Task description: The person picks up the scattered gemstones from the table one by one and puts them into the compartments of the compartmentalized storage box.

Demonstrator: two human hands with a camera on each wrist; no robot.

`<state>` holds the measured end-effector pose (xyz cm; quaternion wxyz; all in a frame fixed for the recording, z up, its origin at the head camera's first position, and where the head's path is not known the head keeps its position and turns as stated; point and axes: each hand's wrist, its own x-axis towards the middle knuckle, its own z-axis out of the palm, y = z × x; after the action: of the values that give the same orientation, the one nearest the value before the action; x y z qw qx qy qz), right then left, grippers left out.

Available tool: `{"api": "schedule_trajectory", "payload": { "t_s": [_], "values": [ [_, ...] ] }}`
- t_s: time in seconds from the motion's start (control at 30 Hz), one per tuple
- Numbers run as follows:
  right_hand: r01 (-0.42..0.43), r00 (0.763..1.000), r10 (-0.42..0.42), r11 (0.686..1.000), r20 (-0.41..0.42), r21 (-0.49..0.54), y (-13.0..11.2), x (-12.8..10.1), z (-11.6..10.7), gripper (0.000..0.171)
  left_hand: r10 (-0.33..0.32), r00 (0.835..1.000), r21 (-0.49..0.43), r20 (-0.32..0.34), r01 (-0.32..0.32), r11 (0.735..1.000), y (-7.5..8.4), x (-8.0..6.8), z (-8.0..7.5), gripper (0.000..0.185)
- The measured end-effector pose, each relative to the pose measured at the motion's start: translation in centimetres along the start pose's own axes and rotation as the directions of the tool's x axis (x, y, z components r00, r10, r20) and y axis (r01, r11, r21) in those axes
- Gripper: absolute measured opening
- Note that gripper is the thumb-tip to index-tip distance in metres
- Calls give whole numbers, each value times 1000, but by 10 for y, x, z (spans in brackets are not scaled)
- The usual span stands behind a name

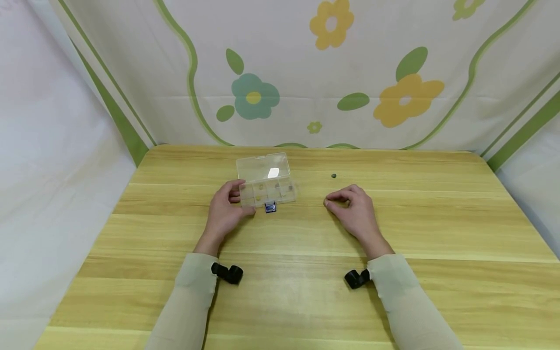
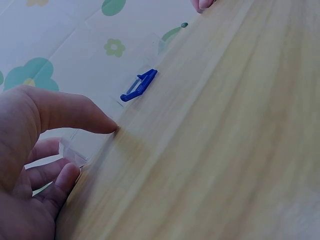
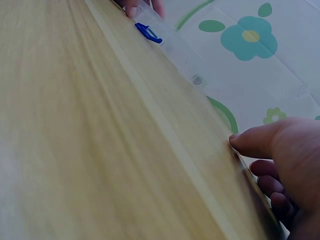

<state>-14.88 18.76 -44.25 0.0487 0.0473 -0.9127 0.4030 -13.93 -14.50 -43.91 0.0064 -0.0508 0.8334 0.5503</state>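
Note:
My left hand (image 1: pixel 225 206) holds the left end of a clear plastic compartment box (image 1: pixel 260 201), thumb at the front corner and fingers at the far side. The lid (image 1: pixel 258 167) stands raised at the back, and a blue latch (image 1: pixel 271 207) hangs off the front. Several small yellowish and grey pieces lie in the compartments. To the right of the box, my right hand (image 1: pixel 356 211) is low over the table, thumb and forefinger tips together; I cannot tell whether something small is between them. Beyond it lies a small dark stone-like piece (image 1: pixel 334 175).
The wooden table (image 1: pixel 288 301) reaches back to a hanging white cloth (image 1: pixel 297 107) with printed flowers. Black wrist cameras sit on both cuffs, the left camera (image 1: pixel 235 274) and right camera (image 1: pixel 352 279) facing inward.

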Motion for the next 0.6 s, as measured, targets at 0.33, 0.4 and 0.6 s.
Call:
{"api": "schedule_trajectory", "payload": {
  "t_s": [0.33, 0.4, 0.6],
  "values": [
    [12, 1000, -12, 999, -28, 31, -6, 0, 3, 13, -10, 1000, -1, 1, 10, 1000, -2, 0, 1, 79],
    [16, 999, -15, 999, -33, 39, -10, 1, 4, 14, -6, 1000, -1, 1, 6, 1000, -3, 0, 1, 79],
    [33, 999, -30, 997, -37, 65, -22, 2, 12, 15, 4, 1000, 3, -1, -4, 1000, -4, 1, 1, 79]
  ]
}}
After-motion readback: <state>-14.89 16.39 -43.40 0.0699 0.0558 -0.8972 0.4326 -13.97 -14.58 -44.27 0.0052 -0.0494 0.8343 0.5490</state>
